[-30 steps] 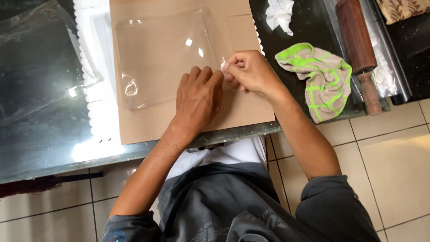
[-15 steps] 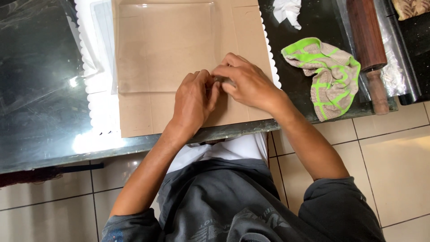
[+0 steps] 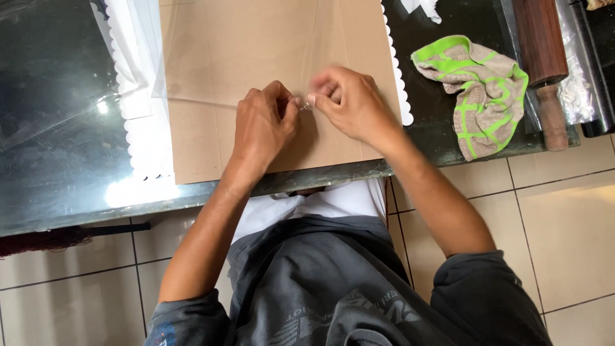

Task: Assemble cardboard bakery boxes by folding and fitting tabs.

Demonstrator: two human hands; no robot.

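I see my left hand (image 3: 262, 125) and right hand (image 3: 349, 102) meeting fingertip to fingertip at centre, fingers narrowed, pinching the near edge of a clear plastic sheet (image 3: 256, 51) that lies on brown cardboard (image 3: 205, 141). At 2 o'clock: green-striped cloth (image 3: 480, 90) beside a wooden rolling pin (image 3: 541, 51).

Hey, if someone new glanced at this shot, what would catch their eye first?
Probably the two hands meeting at the centre: the left hand and right hand pinch something small and clear together over a brown cardboard sheet that lies on the dark glossy table. Next, the bright green and beige cloth crumpled to the right, beside a wooden rolling pin.
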